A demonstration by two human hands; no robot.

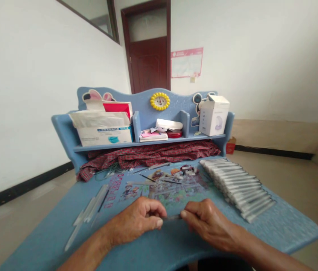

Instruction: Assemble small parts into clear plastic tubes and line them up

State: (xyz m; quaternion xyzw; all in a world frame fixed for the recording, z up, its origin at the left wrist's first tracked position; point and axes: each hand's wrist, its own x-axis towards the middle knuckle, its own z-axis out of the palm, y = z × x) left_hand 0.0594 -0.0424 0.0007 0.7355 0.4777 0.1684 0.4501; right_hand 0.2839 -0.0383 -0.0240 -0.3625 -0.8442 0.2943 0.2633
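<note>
Left forearm, bare, slants inward over the near left part of the desk; right forearm, also bare, crosses the near edge short of the right corner. Left hand: fingers curled, thumb and forefinger in a pinch grip. Right hand: knuckles raised, fingers folded under, thumb along forefinger, likewise gripping. Fingertips face each other, slightly apart. Desk contact: cannot tell.
</note>
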